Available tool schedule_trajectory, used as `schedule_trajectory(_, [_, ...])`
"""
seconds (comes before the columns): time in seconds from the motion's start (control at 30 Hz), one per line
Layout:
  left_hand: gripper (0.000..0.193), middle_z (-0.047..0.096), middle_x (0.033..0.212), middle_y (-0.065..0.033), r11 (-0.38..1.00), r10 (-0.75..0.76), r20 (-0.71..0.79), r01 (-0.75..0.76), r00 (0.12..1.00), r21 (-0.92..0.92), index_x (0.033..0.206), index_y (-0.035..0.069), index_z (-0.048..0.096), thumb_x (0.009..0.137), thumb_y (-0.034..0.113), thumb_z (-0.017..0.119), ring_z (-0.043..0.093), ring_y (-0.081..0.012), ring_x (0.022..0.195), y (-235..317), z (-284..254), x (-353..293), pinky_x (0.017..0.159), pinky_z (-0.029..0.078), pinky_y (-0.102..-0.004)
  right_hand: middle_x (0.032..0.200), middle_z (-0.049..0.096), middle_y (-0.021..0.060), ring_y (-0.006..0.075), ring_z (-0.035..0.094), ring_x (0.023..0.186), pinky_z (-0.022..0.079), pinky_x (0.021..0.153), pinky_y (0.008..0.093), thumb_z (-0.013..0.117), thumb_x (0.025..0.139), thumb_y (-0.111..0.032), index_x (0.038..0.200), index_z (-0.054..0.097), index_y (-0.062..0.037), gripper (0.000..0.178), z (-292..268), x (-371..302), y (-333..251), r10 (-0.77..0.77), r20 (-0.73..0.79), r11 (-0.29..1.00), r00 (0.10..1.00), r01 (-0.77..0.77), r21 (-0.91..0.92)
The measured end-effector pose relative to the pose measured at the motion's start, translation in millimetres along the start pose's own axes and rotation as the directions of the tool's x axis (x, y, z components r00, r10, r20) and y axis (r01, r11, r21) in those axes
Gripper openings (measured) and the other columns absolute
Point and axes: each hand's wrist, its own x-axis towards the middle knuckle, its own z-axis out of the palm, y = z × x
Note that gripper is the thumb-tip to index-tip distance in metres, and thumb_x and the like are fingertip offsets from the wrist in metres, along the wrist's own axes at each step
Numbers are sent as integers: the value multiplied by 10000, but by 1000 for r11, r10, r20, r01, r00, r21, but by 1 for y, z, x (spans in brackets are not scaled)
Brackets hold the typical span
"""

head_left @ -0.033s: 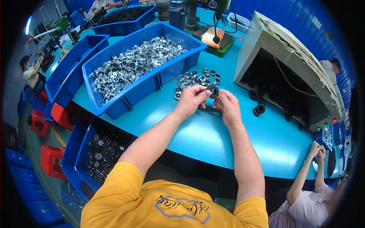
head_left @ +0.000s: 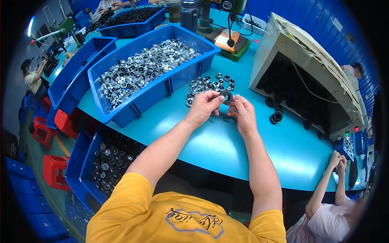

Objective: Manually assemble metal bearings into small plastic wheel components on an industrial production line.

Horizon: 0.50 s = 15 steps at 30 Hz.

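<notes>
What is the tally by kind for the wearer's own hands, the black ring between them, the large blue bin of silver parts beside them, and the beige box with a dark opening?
Hands: 2 (left hand, right hand)
Black ring: 1
Large blue bin: 1
Beige box: 1
Total: 5

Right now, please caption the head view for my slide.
Left hand grips a black ring, right hand at its edge, over a turquoise table near a bin of silvery parts.
</notes>
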Motion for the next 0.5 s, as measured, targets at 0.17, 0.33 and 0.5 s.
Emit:
schedule_trajectory(0.17, [286, 669, 913, -33, 973, 20, 19, -15, 1000, -229, 1075, 8, 658, 962, 268, 692, 594, -100, 691, 1, -7, 3, 627, 510, -256, 1050, 646, 76, 247, 595, 894, 518, 782, 360, 712, 885, -213, 1090, 674, -76, 249, 9, 2, 15, -335, 128, 661, 933, 329, -674])
schedule_trajectory(0.33, [315, 661, 913, -35, 909, -5, 166, 74, 986, -410, 1096, 25, 650, 939, 291, 710, 610, -116, 734, 5, -7, 1, 638, 524, -270, 1197, 556, 103, 350, 523, 1045, 481, 889, 447, 764, 753, -113, 981, 660, -74, 254, 31, -8, 9, -402, 338, 311, 851, 474, -824])
schedule_trajectory(0.5, [342, 659, 936, -30, 895, 0, 273, 122, 962, -429, 1092, 42, 642, 911, 318, 732, 617, -136, 793, 8, -4, -2, 671, 538, -276, 1133, 556, 112, 352, 543, 1013, 487, 861, 458, 740, 737, -49, 985, 639, -74, 269, 24, -4, 18, -407, 294, 382, 865, 454, -805])
